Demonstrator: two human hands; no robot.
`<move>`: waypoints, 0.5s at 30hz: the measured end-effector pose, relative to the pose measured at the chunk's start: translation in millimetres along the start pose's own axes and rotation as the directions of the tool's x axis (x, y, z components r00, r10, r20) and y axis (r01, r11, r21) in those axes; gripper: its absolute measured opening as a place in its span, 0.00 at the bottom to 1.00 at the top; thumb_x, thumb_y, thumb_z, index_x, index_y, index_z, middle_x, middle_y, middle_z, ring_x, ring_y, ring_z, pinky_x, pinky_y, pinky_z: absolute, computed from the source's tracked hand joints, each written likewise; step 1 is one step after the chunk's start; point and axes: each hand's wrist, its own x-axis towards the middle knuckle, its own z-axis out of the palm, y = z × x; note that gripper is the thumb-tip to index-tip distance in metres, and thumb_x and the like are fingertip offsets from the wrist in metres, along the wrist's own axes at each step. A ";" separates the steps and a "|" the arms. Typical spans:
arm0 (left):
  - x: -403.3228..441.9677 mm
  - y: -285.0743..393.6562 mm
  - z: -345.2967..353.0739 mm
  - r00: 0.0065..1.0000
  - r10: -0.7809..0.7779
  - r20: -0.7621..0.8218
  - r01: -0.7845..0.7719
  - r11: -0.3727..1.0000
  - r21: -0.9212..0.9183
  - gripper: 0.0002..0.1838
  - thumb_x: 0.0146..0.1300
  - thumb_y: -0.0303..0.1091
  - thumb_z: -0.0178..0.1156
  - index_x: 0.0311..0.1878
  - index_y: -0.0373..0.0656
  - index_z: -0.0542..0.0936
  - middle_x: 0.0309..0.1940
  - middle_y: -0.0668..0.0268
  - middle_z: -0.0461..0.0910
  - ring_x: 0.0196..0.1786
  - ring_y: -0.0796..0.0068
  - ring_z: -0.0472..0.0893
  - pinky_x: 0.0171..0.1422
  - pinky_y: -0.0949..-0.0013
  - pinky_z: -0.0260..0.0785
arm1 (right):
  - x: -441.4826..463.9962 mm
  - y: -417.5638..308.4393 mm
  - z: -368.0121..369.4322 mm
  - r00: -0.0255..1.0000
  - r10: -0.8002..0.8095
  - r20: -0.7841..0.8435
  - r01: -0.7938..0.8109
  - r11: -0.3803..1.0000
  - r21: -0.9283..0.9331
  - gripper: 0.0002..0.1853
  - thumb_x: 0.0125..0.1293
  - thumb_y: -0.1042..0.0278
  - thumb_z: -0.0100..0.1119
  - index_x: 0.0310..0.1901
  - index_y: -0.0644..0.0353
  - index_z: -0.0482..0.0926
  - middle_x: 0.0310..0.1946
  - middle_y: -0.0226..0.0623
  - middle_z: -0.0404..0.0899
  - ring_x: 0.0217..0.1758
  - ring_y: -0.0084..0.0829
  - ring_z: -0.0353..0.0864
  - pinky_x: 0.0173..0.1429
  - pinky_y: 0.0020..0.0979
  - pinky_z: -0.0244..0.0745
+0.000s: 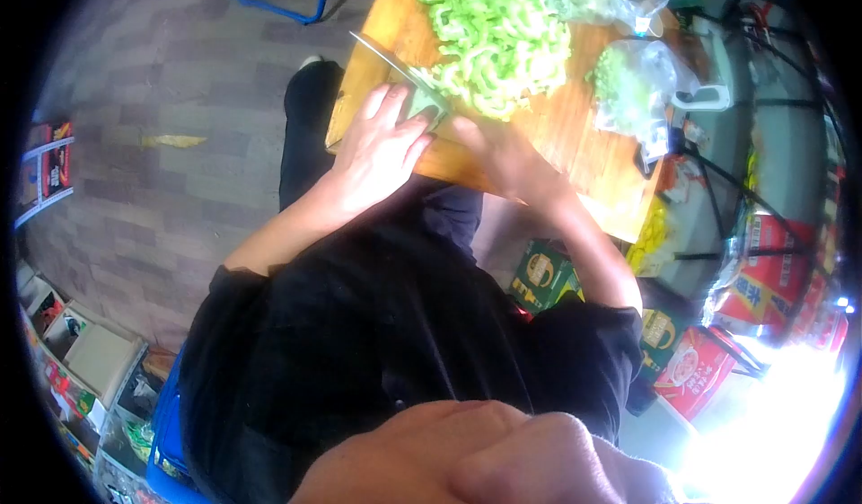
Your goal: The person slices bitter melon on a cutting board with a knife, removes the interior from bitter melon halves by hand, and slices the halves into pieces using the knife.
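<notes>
Sliced pale green vegetable (494, 32) lies in a heap on a wooden board (575, 131). Near the board's left edge, my left hand (379, 145) presses with bent fingers on a green vegetable piece (420, 104). A knife (391, 57) has its blade right against that piece, its tip pointing to the upper left. My right hand (507, 154), slightly blurred, is closed at the knife's near end; the handle is mostly hidden in it.
Clear plastic bags with green contents (633, 91) lie on the board's right side. A white handle-like item (705, 95) sits beside them. Green boxes (541, 275) and red packages (696, 369) stand below right. A blue metal frame (287, 5) is at the top left.
</notes>
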 end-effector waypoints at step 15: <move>13.0 -0.7 12.8 0.999 -0.031 0.039 0.033 0.998 -0.056 0.16 0.57 0.31 0.69 0.49 0.40 0.84 0.52 0.50 0.73 0.56 0.49 0.72 0.61 0.54 0.69 | -72.4 7.1 -31.9 0.915 -0.400 -0.045 0.344 0.835 -0.429 0.13 0.76 0.66 0.48 0.48 0.68 0.75 0.26 0.49 0.73 0.29 0.51 0.76 0.34 0.45 0.71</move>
